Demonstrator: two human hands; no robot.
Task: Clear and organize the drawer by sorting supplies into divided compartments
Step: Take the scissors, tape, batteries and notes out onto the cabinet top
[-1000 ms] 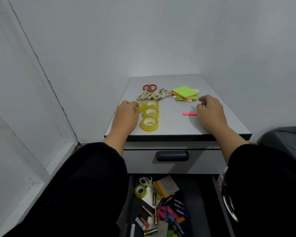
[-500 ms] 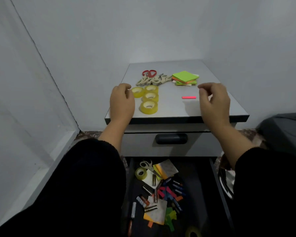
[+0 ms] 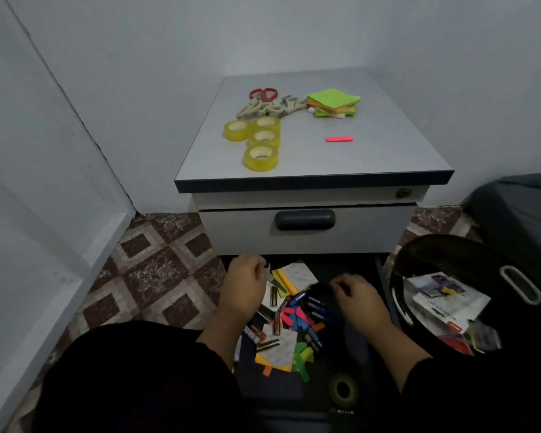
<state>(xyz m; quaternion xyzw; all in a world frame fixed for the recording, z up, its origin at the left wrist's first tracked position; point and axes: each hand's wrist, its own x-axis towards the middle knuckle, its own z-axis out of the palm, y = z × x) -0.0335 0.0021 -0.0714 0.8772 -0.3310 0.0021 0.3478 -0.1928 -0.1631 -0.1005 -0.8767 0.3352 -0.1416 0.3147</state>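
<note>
The open drawer (image 3: 270, 392) below the cabinet holds a jumble of batteries (image 3: 274, 296), dark pens (image 3: 314, 303), coloured sticky flags (image 3: 295, 317), paper notes (image 3: 297, 275) and a dark tape roll (image 3: 343, 390). My left hand (image 3: 242, 290) is low over the drawer's back left corner, fingers curled. A grey metal tip shows beside them, and what the hand grips is hidden. My right hand (image 3: 358, 296) hovers over the pens with loosely curled fingers and nothing in it.
On the cabinet top (image 3: 388, 151) lie several yellow tape rolls (image 3: 260, 142), beige and red scissors (image 3: 270, 104), a stack of sticky notes (image 3: 333, 103) and a pink strip (image 3: 339, 139). A black basket (image 3: 512, 282) with booklets stands right of the drawer. Walls close in left and behind.
Both hands left the cabinet top and came down into the open drawer. The view tilted down, so more of the drawer, the floor and the basket shows.
</note>
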